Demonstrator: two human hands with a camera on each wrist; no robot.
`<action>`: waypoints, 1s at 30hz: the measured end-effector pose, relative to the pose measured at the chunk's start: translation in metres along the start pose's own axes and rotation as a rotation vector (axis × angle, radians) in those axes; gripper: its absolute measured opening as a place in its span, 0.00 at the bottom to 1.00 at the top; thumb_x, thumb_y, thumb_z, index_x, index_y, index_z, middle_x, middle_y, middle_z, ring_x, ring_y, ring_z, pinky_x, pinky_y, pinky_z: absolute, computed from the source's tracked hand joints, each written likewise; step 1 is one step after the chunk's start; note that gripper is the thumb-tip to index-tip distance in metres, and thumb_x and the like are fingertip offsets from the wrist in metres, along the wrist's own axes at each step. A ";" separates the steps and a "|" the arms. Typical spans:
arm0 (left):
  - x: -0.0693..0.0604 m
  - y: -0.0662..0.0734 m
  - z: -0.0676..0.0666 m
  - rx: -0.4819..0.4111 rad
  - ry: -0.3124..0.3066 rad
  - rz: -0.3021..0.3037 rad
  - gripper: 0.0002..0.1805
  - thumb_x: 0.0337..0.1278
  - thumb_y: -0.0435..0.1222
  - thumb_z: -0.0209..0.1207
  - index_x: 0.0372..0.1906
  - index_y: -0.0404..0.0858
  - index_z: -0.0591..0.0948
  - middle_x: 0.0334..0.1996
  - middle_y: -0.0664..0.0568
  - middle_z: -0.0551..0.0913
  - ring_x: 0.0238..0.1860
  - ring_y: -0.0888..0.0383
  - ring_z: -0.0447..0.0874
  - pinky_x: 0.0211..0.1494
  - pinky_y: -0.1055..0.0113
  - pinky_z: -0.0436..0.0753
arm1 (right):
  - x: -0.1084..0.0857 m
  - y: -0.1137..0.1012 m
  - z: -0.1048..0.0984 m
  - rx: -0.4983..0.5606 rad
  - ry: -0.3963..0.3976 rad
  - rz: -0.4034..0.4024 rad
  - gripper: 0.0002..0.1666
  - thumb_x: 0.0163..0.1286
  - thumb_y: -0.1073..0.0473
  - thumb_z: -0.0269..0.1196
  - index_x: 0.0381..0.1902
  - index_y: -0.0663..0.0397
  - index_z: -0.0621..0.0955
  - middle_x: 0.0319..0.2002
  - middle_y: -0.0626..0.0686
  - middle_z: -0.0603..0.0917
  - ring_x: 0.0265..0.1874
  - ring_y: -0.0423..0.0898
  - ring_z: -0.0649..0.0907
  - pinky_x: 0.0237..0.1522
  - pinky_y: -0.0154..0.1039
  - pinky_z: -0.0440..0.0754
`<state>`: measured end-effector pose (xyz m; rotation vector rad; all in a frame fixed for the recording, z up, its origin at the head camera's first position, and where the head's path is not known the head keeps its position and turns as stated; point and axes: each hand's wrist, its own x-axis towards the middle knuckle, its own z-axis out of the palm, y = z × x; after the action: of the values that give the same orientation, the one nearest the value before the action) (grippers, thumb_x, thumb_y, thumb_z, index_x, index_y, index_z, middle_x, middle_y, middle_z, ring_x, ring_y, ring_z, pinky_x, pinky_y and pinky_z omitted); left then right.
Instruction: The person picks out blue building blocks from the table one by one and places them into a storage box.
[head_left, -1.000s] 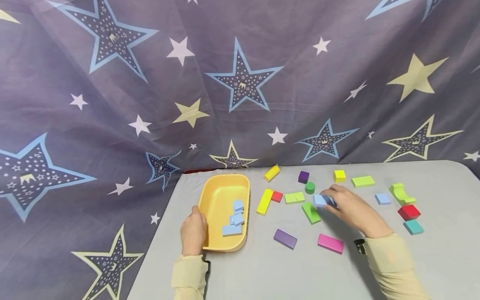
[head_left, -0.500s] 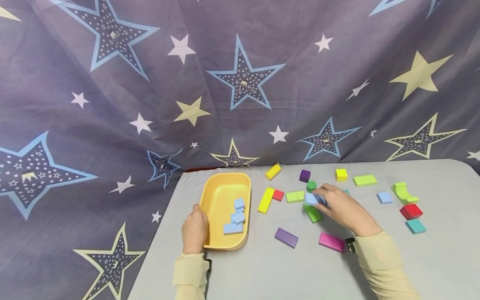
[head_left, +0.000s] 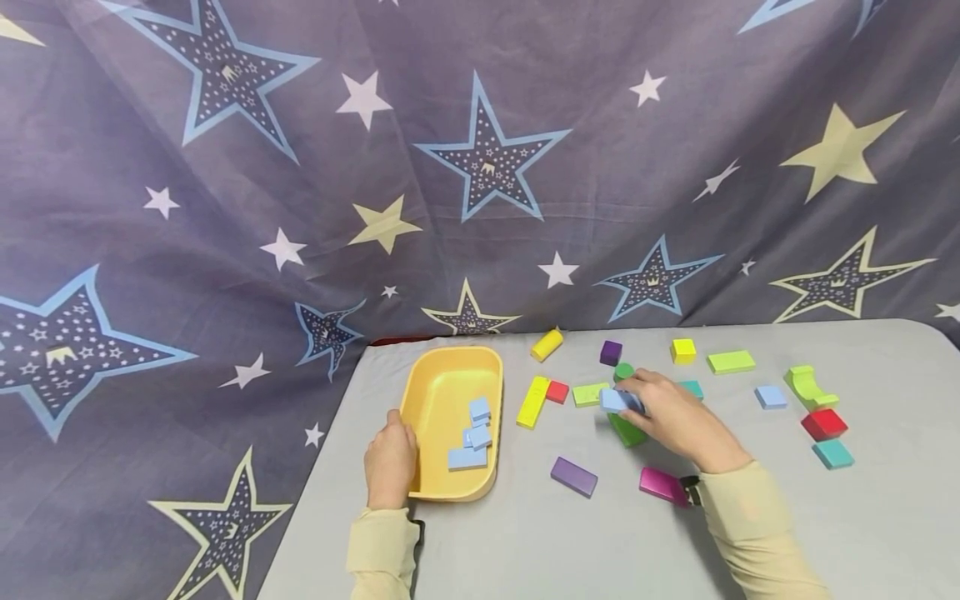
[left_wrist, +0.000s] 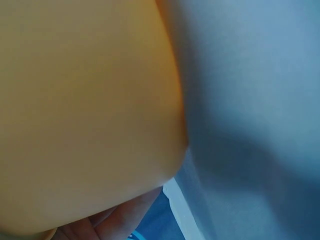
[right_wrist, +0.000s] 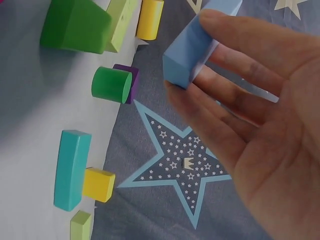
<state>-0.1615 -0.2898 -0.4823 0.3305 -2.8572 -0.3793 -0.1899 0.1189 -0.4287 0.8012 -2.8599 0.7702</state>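
My left hand (head_left: 390,460) grips the left rim of a yellow tray (head_left: 420,392); its wrist view shows mostly the tray wall (left_wrist: 90,110) with fingers (left_wrist: 127,215) at the bottom. Several light blue blocks (head_left: 467,458) lie in the tray's right part. My right hand (head_left: 672,414) pinches a light blue block (head_left: 617,401) between thumb and fingers above the table. In the right wrist view the same block (right_wrist: 187,52) is tilted, held clear of the cloth. Below it is a green block (head_left: 627,431), partly covered by the hand, with a green cylinder (head_left: 623,372) just behind.
Between tray and right hand lie a yellow block (head_left: 532,402), a red block (head_left: 557,392) and a lime block (head_left: 590,394). Nearer are a purple block (head_left: 573,476) and a pink block (head_left: 662,485). Another light blue block (head_left: 771,397) is at the right. A star-patterned curtain (head_left: 480,250) hangs behind.
My right hand has moved left with the light blue block, uncovering a teal block behind it. The left hand and the tray have stayed in place.
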 end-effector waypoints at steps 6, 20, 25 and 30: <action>-0.001 0.001 0.000 -0.007 0.013 0.006 0.10 0.67 0.32 0.53 0.46 0.27 0.72 0.28 0.29 0.83 0.29 0.31 0.84 0.30 0.40 0.78 | 0.002 -0.003 0.002 -0.008 0.018 -0.024 0.21 0.59 0.63 0.72 0.50 0.65 0.83 0.48 0.66 0.83 0.48 0.61 0.84 0.51 0.57 0.81; -0.002 0.002 -0.002 -0.010 -0.002 -0.007 0.11 0.68 0.32 0.52 0.47 0.27 0.72 0.29 0.30 0.83 0.29 0.32 0.84 0.31 0.41 0.79 | 0.011 -0.013 0.008 -0.010 0.001 -0.032 0.21 0.58 0.62 0.73 0.49 0.63 0.84 0.44 0.60 0.83 0.40 0.51 0.83 0.48 0.51 0.83; -0.002 0.002 -0.002 -0.011 0.004 -0.003 0.10 0.68 0.32 0.53 0.46 0.27 0.72 0.28 0.30 0.83 0.29 0.32 0.84 0.30 0.41 0.78 | 0.015 -0.018 0.009 -0.008 0.005 -0.044 0.21 0.59 0.61 0.73 0.49 0.63 0.84 0.45 0.59 0.83 0.40 0.51 0.83 0.48 0.51 0.83; -0.002 0.002 -0.002 -0.010 0.005 -0.005 0.10 0.68 0.32 0.53 0.46 0.27 0.72 0.28 0.31 0.83 0.28 0.32 0.84 0.30 0.41 0.78 | 0.020 -0.023 0.009 -0.006 0.000 -0.054 0.21 0.60 0.62 0.72 0.50 0.64 0.83 0.47 0.60 0.84 0.44 0.54 0.84 0.50 0.51 0.83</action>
<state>-0.1594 -0.2876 -0.4797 0.3357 -2.8498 -0.3924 -0.1947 0.0880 -0.4223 0.8732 -2.8264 0.7542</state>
